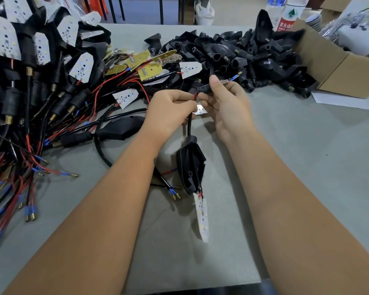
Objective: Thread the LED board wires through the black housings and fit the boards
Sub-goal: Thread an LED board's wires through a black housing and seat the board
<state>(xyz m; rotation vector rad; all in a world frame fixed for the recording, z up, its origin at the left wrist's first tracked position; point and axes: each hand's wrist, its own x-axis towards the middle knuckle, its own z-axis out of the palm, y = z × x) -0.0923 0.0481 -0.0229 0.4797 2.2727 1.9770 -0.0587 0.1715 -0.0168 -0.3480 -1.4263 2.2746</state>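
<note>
My left hand (168, 111) pinches a black sleeved cable (189, 122) with red wire showing at its top. My right hand (226, 103) grips a small black stem piece (203, 89) with a threaded metal end; a blue-sleeved wire tip (235, 76) pokes out past it. Below the hands, a black housing (191, 167) dangles on the cable. Under it hangs a white LED board (201, 218), tied on by red and black wires. Both hands are raised over the grey table (296, 167).
Finished housings with boards and tangled red, black and blue wires (30, 92) heap at the left. Loose yellow and white boards (149, 64) lie behind. Empty black housings (243, 56) pile at the back right beside a cardboard box (339, 69).
</note>
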